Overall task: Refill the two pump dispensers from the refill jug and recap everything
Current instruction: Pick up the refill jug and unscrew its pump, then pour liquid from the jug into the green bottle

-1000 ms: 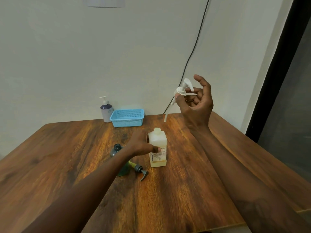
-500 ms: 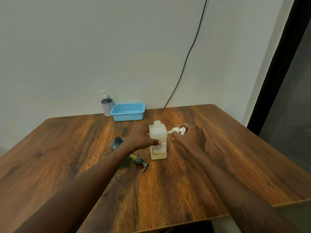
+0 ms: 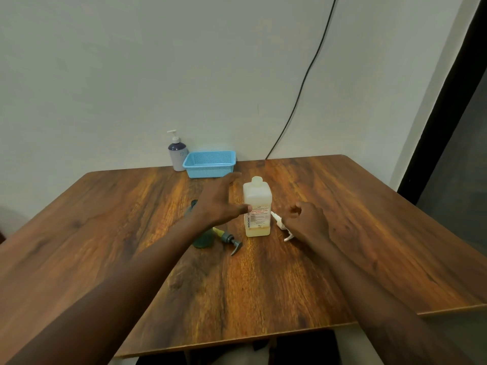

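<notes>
Left hand (image 3: 218, 204) touches the uncapped, nearly empty translucent bottle (image 3: 257, 198).

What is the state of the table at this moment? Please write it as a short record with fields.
square bottle: upright, neck open, little yellowish liquid at the bottom
white pump: lying on the table, right of the square bottle
grey pump: lying on the table, beside the green bottle
left hand: fingers straight, thumb at the square bottle's side
right hand: fingers loosely curled, over the white pump; grip cannot be told
back edge: capped dispenser, blue basket
</notes>
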The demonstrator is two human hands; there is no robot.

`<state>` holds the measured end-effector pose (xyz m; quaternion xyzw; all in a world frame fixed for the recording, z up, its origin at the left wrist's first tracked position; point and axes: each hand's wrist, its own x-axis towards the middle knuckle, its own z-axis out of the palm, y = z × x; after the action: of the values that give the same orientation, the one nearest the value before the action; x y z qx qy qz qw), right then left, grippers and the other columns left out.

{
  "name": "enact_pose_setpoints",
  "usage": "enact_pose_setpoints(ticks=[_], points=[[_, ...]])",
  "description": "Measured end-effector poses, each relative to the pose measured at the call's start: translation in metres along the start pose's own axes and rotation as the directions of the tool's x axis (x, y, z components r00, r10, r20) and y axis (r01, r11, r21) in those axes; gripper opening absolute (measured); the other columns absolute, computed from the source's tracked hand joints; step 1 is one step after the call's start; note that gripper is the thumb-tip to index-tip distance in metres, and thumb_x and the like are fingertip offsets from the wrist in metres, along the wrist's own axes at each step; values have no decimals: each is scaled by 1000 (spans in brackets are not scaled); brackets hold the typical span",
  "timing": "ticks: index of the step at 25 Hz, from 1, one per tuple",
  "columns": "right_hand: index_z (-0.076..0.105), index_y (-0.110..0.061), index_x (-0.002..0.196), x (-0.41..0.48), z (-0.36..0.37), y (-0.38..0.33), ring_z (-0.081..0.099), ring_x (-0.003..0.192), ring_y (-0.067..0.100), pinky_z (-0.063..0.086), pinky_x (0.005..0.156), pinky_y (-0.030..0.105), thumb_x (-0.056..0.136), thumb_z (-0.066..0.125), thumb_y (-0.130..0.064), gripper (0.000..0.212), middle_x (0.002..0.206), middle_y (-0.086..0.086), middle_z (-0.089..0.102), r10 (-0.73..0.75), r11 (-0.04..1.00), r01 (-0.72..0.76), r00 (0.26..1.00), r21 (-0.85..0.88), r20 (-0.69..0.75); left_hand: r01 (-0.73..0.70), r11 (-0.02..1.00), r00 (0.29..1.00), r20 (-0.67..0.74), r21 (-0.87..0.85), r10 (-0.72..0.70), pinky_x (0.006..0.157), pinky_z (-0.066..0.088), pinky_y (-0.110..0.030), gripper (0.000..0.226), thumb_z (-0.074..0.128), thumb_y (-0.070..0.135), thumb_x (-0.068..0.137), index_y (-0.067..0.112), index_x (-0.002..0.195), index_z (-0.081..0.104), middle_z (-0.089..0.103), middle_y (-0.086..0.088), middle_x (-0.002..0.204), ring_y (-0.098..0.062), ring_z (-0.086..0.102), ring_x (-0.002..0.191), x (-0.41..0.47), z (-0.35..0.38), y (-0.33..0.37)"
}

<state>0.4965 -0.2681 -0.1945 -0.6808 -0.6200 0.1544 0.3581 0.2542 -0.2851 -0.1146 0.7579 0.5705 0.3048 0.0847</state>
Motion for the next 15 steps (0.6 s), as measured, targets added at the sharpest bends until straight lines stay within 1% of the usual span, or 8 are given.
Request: enact_pose_setpoints(ticks=[2, 3, 5, 7, 9, 12, 13, 15], points=[[63, -29, 130, 3, -3, -9, 57, 115, 6, 50, 84, 26, 80, 76, -26, 51, 137, -7, 63, -87, 954, 59, 993, 293, 83, 13, 1000, 1000, -12, -12, -13, 107, 46, -41, 93, 86, 53, 71, 26, 149, 43, 50, -4, 151, -24, 50, 136, -6, -12, -5], [55, -29, 140, 4, -6, -14, 50, 127, 8, 48, 94, 30, 78, 77, -27, 66, 149, -5, 54, -152, 909, 82, 978, 409, 141, 29, 999, 999, -12, -23, -29, 106, 45, -38, 94, 85, 56, 71, 27, 149, 43, 50, -3, 152, -24, 50, 136, -9, -19, -9], [41, -28, 150, 7, -10, -23, 39, 143, 14, 43, 108, 40, 73, 80, -30, 87, 159, -2, 42, -268, 851, 114, 934, 513, 237, 61, 997, 998, -1, -48, -61, 100, 45, -35, 97, 83, 63, 69, 28, 150, 43, 49, -3, 152, -23, 50, 135, -19, -33, -21], [32, -27, 156, 10, -7, -28, 35, 148, 19, 41, 114, 45, 78, 86, -24, 95, 161, 1, 38, -318, 846, 121, 897, 520, 308, 83, 993, 996, 28, -83, -81, 96, 46, -32, 102, 81, 69, 65, 27, 150, 43, 49, -2, 152, -21, 52, 133, -31, -43, -38], [29, -29, 157, 9, -1, -33, 42, 145, 22, 44, 113, 47, 78, 89, -23, 99, 160, 1, 40, -319, 842, 96, 883, 532, 346, 125, 986, 990, 74, -112, -118, 101, 48, -35, 105, 82, 69, 63, 26, 149, 42, 48, -2, 152, -20, 51, 133, -44, -48, -55], [36, -30, 151, 11, 14, -38, 55, 133, 25, 53, 104, 51, 74, 91, -24, 95, 150, 2, 52, -280, 816, 50, 906, 575, 318, 199, 970, 976, 115, -141, -183, 106, 49, -45, 106, 86, 64, 61, 24, 148, 43, 52, -3, 149, -21, 52, 132, -57, -49, -76], [39, -29, 147, 13, 17, -39, 58, 129, 24, 56, 100, 48, 72, 92, -26, 92, 144, 2, 56, -266, 815, 53, 919, 576, 292, 212, 966, 973, 123, -147, -195, 105, 50, -45, 104, 87, 60, 62, 24, 148, 43, 52, -3, 148, -21, 53, 131, -59, -47, -81], [42, -28, 141, 18, 21, -42, 61, 122, 20, 60, 87, 33, 68, 93, -34, 90, 134, -4, 60, -253, 821, 64, 932, 567, 261, 226, 958, 970, 132, -176, -205, 99, 53, -36, 98, 89, 53, 65, 24, 147, 44, 53, -2, 147, -19, 55, 128, -60, -41, -90]])
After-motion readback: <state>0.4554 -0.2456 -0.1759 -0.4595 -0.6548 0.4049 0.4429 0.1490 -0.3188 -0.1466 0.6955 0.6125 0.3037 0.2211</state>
